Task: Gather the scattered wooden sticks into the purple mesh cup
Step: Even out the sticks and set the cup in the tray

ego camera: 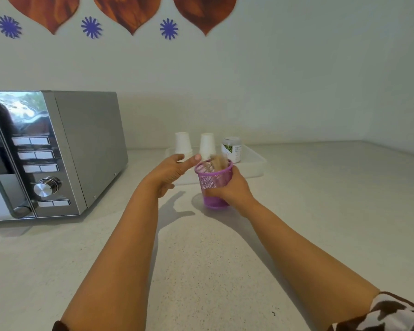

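Right hand [230,187] wrapped around purple mesh cup [213,182], grip holding cup by side; cup stands on pale desk [201,259], just before white tray [253,163]. Wooden sticks [216,162] upright inside cup, blurred. Left hand [170,173] beside cup rim, fingers spread, holding nothing. Microwave [58,151] at left.

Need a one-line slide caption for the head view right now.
Right hand grips the purple mesh cup holding wooden sticks on the counter; left hand hovers open beside it.
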Demonstrator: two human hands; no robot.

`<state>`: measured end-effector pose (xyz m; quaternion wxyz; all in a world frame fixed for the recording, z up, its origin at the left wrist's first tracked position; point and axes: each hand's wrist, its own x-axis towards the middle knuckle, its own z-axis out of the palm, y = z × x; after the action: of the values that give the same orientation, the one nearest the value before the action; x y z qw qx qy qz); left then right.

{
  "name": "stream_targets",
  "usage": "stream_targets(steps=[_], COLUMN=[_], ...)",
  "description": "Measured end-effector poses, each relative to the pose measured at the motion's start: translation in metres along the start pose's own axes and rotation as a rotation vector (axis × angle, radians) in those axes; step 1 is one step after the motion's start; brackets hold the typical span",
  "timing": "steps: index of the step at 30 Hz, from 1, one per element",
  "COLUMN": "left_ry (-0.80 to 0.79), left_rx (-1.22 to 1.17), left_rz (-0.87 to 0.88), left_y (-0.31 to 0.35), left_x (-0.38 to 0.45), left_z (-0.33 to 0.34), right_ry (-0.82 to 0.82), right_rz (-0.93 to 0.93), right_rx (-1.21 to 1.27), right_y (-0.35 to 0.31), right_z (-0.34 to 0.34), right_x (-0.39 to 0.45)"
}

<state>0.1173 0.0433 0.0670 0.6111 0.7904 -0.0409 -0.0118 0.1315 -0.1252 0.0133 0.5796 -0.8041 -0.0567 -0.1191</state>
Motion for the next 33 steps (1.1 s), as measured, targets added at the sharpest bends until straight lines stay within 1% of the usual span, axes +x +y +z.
stream_targets(steps=[3, 10, 12, 14, 17, 20, 22, 24, 27, 29, 31, 33], left_ry=[-0.001, -0.021, -0.025, -0.036, -0.075, -0.151, -0.206, -0.215, -0.154, -0.094, -0.038, -0.028], left_rx=[0.031, 0.028, 0.02, 0.023, 0.058, 0.104, 0.107, 0.081, 0.018, -0.026, -0.05, -0.055], left_rz=[0.008, 0.005, -0.002, -0.015, -0.055, -0.102, -0.104, -0.078, -0.031, -0.009, 0.005, 0.018], left_y=[-0.001, -0.004, -0.008, -0.011, -0.011, -0.009, -0.007, -0.007, -0.01, -0.011, -0.012, -0.012], left_x=[-0.001, 0.004, 0.007, 0.01, 0.01, 0.009, 0.007, 0.007, 0.008, 0.008, 0.008, 0.008], left_z=[0.002, 0.001, 0.0, 0.0, 0.003, 0.01, 0.018, 0.026, 0.031, 0.03, 0.027, 0.023], right_ry=[0.014, 0.003, 0.043, 0.035, 0.077, 0.068, 0.08, 0.084, 0.015, -0.06, -0.183, -0.307], right_rz=[-0.002, -0.017, -0.007, -0.013, -0.014, -0.037, -0.05, -0.076, -0.091, -0.096, -0.086, -0.046], right_rx=[0.04, -0.001, 0.009, -0.012, -0.005, -0.007, -0.034, -0.103, -0.21, -0.232, -0.192, -0.109], right_y=[-0.002, -0.004, -0.004, -0.003, -0.002, -0.004, -0.005, -0.006, -0.004, -0.004, -0.006, -0.008], right_z=[0.002, 0.003, 0.002, 0.003, 0.002, 0.007, 0.013, 0.019, 0.023, 0.021, 0.015, 0.008], right_x=[0.001, 0.002, 0.003, 0.003, 0.003, 0.002, 0.003, 0.004, 0.004, 0.004, 0.004, 0.003])
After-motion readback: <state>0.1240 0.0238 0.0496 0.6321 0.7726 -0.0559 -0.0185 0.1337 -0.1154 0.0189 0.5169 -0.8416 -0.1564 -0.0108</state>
